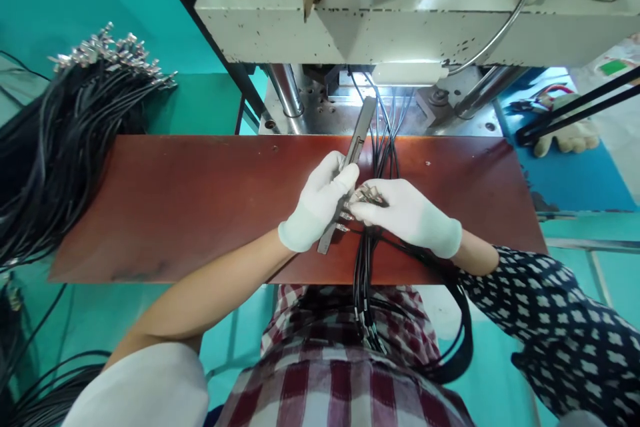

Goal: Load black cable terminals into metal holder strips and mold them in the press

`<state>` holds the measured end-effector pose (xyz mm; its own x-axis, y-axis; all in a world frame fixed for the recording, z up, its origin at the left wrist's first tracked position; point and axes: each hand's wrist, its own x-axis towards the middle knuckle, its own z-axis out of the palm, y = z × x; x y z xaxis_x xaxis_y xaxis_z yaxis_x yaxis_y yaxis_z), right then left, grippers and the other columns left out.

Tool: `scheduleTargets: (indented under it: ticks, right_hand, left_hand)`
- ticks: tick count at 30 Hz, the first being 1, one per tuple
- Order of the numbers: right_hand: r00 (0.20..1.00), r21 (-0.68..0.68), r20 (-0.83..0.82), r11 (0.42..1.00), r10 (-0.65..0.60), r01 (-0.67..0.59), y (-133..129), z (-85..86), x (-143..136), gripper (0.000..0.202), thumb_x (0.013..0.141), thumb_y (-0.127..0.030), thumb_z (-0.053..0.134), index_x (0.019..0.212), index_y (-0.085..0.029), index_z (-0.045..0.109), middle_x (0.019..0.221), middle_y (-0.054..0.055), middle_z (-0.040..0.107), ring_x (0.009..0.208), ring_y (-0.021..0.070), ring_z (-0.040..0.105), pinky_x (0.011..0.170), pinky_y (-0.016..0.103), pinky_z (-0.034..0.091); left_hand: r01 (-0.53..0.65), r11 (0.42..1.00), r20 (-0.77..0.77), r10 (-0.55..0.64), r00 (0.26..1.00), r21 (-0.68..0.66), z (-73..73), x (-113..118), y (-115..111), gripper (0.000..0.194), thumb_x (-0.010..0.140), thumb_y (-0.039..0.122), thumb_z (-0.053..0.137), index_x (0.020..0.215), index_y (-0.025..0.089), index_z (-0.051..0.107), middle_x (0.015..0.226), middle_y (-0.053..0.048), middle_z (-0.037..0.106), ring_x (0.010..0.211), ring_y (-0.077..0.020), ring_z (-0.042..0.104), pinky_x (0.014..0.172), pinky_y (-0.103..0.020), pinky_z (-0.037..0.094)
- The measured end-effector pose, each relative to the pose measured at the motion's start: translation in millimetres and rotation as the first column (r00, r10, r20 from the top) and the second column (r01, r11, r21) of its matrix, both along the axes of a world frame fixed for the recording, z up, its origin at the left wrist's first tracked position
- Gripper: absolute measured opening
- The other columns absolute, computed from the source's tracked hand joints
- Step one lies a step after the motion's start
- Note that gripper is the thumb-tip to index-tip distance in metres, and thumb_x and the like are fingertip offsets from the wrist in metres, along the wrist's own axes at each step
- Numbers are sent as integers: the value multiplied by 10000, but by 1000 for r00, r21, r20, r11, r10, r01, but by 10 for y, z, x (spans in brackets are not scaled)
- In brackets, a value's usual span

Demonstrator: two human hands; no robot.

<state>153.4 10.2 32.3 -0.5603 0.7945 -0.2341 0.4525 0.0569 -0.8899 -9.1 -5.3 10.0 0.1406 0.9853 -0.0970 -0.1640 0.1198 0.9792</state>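
Note:
My left hand [320,199], in a white glove, is closed around a flat grey metal bar [361,130] that slants up and to the right above the brown board. Beside it my gloved right hand [405,210] pinches a cluster of small silver cable connectors [367,195] close to the bar. A few more connectors [343,221] sit along the bar's edge below my left thumb. Black cables [367,260] hang from there over the board's front edge onto my lap. Other cables [383,150] run back from the board into the machine.
The brown board [200,207] spans the work area in front of a white press machine [380,33] with metal posts. A thick bundle of black cables [65,127] with silver ends lies at the left. On the right, a glove [570,137] rests on a blue surface [590,177].

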Motion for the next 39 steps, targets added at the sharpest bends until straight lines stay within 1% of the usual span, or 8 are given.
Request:
scheduleTargets:
  ticks: [2, 5, 11, 15, 24, 30, 33, 39]
  right_hand:
    - [997, 13, -38, 997, 71, -70, 25, 24, 103, 154, 882, -286, 569, 848, -172, 667, 857, 19, 690, 797, 159, 613, 783, 280, 471]
    - [996, 21, -79, 999, 28, -27, 14, 49, 201, 211, 882, -205, 531, 1011, -185, 697, 1014, 34, 705, 977, 187, 636, 927, 315, 470]
    - [976, -118, -79, 974, -203, 193, -90, 68, 198, 183, 827, -300, 669, 930, -150, 675, 797, 5, 670, 705, 123, 580, 687, 248, 469]
    - [970, -154, -85, 964, -229, 214, -98, 112, 150, 217, 860, -350, 630, 781, -148, 636, 649, -13, 593, 607, 101, 511, 602, 232, 413]
    - [982, -92, -59, 981, -177, 171, -33, 13, 17, 276, 820, -332, 624, 616, -161, 551, 576, -34, 531, 577, 98, 454, 562, 240, 356]
    - [973, -22, -30, 973, -229, 229, -68, 2, -91, 294, 815, -281, 589, 568, -172, 472, 541, -35, 501, 560, 94, 442, 558, 247, 320]
    - [968, 32, -14, 968, -249, 249, -79, -30, -115, 277, 819, -254, 576, 579, -174, 462, 548, -37, 494, 575, 95, 440, 575, 245, 329]
    - [987, 38, -26, 986, -159, 160, -104, -16, 53, 204, 869, -353, 602, 859, -156, 653, 783, 1, 649, 713, 125, 547, 660, 252, 424]
  left_hand:
    - [72, 997, 48, -70, 996, -37, 33, -17, 11, 316, 958, 398, 538, 748, 192, 420, 683, 24, 481, 581, -91, 422, 571, -240, 392]
    - [113, 990, 102, -103, 989, -90, 58, -34, 24, 333, 957, 415, 533, 736, 186, 437, 661, 23, 487, 557, -86, 424, 556, -236, 384]
    - [181, 978, 167, -162, 973, -105, 17, -42, 42, 313, 951, 417, 536, 757, 179, 475, 640, 20, 503, 539, -84, 426, 522, -223, 352]
    - [210, 973, 190, -190, 963, -91, -8, -43, 50, 303, 954, 413, 523, 770, 172, 512, 637, 13, 502, 544, -89, 435, 523, -229, 359]
    - [187, 969, 104, -171, 980, -163, 41, -61, 22, 343, 942, 478, 532, 768, 184, 510, 633, 24, 462, 487, -82, 394, 450, -235, 327]
    - [69, 998, -54, -69, 996, 4, 2, -10, -11, 352, 939, 413, 576, 729, 183, 413, 697, 30, 382, 610, -90, 367, 574, -232, 353]
    - [19, 997, -137, -9, 991, 72, -9, -2, -18, 368, 931, 420, 590, 737, 192, 375, 683, 40, 351, 598, -92, 345, 563, -235, 335]
    - [141, 987, -19, -143, 990, -74, 77, -39, 19, 341, 962, 409, 522, 735, 190, 390, 665, 34, 423, 551, -83, 378, 512, -229, 338]
